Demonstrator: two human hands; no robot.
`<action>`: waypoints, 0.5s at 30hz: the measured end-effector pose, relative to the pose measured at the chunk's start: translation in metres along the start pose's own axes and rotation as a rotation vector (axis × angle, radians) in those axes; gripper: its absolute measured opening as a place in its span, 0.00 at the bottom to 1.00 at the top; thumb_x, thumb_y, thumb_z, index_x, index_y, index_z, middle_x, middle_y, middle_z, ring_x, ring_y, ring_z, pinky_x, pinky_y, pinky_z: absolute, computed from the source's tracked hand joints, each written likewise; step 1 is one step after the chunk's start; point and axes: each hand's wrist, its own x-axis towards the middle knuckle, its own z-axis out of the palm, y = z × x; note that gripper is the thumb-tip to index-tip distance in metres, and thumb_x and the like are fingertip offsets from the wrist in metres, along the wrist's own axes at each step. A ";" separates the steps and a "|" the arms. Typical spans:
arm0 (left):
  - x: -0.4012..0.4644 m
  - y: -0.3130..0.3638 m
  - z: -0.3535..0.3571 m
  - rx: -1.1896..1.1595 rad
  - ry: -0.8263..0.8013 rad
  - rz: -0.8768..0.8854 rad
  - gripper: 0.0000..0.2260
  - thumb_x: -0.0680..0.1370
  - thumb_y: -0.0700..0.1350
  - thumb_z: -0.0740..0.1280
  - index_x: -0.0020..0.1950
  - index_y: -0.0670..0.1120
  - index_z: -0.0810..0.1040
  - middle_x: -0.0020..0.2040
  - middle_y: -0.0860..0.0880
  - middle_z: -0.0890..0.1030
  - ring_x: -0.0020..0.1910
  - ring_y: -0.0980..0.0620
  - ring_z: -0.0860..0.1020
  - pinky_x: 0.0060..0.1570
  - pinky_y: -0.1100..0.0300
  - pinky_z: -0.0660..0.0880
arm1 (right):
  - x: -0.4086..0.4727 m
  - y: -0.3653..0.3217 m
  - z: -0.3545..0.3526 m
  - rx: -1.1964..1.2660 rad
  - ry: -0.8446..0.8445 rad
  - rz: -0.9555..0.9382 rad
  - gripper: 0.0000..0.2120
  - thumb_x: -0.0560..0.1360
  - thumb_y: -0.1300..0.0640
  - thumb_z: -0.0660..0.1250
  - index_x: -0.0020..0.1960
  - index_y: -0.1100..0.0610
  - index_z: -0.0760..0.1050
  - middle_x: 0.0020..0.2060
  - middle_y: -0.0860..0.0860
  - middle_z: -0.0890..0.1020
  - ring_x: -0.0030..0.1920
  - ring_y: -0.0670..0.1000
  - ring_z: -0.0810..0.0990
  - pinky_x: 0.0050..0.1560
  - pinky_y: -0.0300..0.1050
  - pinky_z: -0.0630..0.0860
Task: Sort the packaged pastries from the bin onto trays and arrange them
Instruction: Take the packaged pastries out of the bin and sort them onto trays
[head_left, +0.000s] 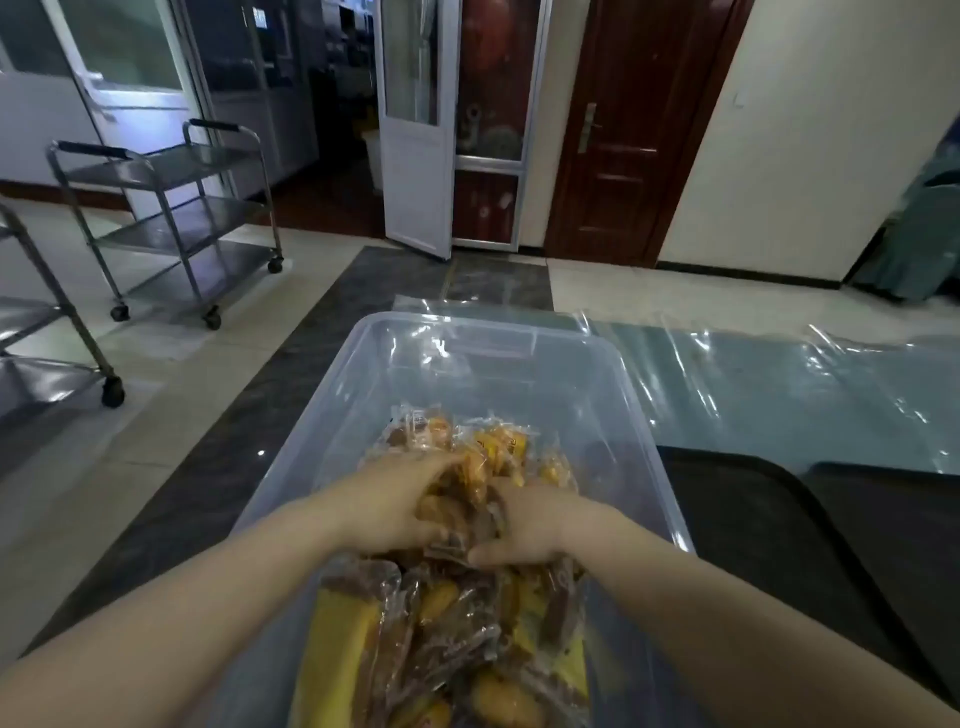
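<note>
Bin clear glossy plastic; pastries in shiny crinkled film; carts brushed metal; door varnished wood.

You had a clear plastic bin with a heap of cellophane-wrapped yellow and brown pastries filling its near half, far half bare. Two dark trays lay just right of it, side by side, nothing on them.

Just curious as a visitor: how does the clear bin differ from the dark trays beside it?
The clear bin is see-through with tall walls; the dark trays are opaque, black and shallow. The bin holds the packaged pastries, with the left hand and right hand in them; what shows of the trays is bare. Both have rounded corners.
</note>
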 end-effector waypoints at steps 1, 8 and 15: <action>0.002 0.000 0.001 0.060 -0.078 0.013 0.37 0.70 0.57 0.71 0.74 0.57 0.57 0.72 0.55 0.65 0.68 0.56 0.65 0.64 0.62 0.63 | -0.002 -0.001 0.004 -0.007 -0.041 -0.010 0.50 0.68 0.33 0.68 0.79 0.48 0.43 0.76 0.55 0.58 0.72 0.60 0.64 0.69 0.58 0.66; 0.004 -0.008 -0.007 0.261 -0.313 -0.096 0.38 0.72 0.51 0.71 0.76 0.51 0.54 0.76 0.49 0.60 0.72 0.48 0.62 0.69 0.52 0.63 | -0.017 -0.016 0.052 -0.277 -0.222 -0.221 0.58 0.63 0.32 0.72 0.69 0.31 0.27 0.70 0.47 0.22 0.73 0.68 0.34 0.69 0.74 0.46; -0.006 0.000 -0.008 0.063 -0.338 -0.105 0.24 0.73 0.55 0.69 0.67 0.51 0.69 0.62 0.53 0.74 0.57 0.53 0.74 0.57 0.55 0.72 | -0.006 -0.023 0.045 -0.425 -0.090 -0.229 0.34 0.80 0.61 0.60 0.75 0.33 0.50 0.78 0.51 0.38 0.76 0.66 0.45 0.69 0.66 0.63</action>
